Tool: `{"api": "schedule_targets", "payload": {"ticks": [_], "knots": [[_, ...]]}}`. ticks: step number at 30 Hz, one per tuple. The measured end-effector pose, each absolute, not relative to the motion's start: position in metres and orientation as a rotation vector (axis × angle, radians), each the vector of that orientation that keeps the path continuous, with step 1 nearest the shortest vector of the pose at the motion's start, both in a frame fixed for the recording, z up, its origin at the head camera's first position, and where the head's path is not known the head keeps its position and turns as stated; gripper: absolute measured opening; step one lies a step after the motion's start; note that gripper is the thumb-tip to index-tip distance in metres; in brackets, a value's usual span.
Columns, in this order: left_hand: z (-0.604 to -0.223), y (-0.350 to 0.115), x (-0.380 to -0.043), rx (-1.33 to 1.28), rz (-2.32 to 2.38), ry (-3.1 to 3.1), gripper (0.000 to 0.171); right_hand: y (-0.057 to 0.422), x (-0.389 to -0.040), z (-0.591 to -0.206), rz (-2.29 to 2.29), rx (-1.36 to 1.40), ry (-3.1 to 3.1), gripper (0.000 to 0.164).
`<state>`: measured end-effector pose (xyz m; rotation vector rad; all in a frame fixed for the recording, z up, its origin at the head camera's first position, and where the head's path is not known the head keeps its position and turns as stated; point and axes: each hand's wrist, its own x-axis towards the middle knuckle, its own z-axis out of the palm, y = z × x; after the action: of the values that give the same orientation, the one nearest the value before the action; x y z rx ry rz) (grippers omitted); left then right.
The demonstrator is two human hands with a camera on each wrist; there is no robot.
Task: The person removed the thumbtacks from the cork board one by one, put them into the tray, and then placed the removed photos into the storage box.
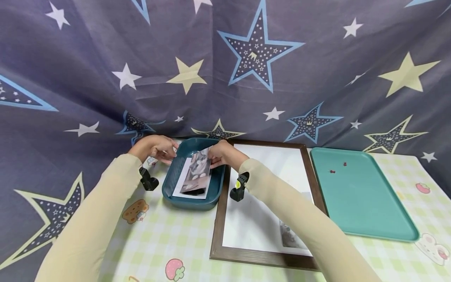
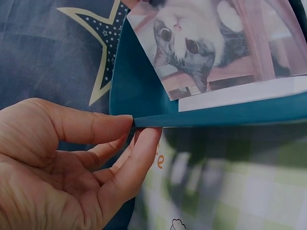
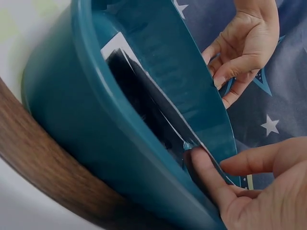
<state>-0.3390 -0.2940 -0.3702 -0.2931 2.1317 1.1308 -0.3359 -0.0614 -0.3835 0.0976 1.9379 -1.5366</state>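
In the head view, a teal plastic bin (image 1: 192,205) stands left of centre, with printed photos inside it. My left hand (image 1: 160,149) is at its left side. The left wrist view shows the thumb and fingers of that hand (image 2: 76,163) pinching the bin's rim. My right hand (image 1: 220,152) reaches over the bin's right side and pinches the edge of a cat photo (image 1: 198,170). This photo is tilted up over a white-bordered print (image 1: 178,184) with a dark picture. In the right wrist view, the held photo is seen nearly edge-on.
A whiteboard with a brown wooden frame (image 1: 253,257) lies right of the bin, partly under my right arm. A greyish picture (image 1: 291,238) is on it. Farther right, a green tray (image 1: 366,203) holds red pushpins (image 1: 332,171). A star-patterned curtain (image 1: 239,105) hangs behind.
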Motion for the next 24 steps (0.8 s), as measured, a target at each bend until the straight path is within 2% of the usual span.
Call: {"api": "schedule_targets", "payload": {"ticks": [5, 11, 24], "knots": [[-0.369, -0.293, -0.339, -0.289, 1.126, 2.132, 0.059, -0.061, -0.335, -0.382, -1.509, 0.088, 1.934, 0.05], [-0.37, -0.294, -0.34, -0.299, 1.112, 2.135, 0.06, -0.059, -0.335, -0.377, -1.506, 0.115, 1.856, 0.066], [-0.371, -0.294, -0.341, -0.31, 1.115, 2.138, 0.058, -0.054, -0.335, -0.366, -1.53, 0.205, 1.675, 0.071]]}}
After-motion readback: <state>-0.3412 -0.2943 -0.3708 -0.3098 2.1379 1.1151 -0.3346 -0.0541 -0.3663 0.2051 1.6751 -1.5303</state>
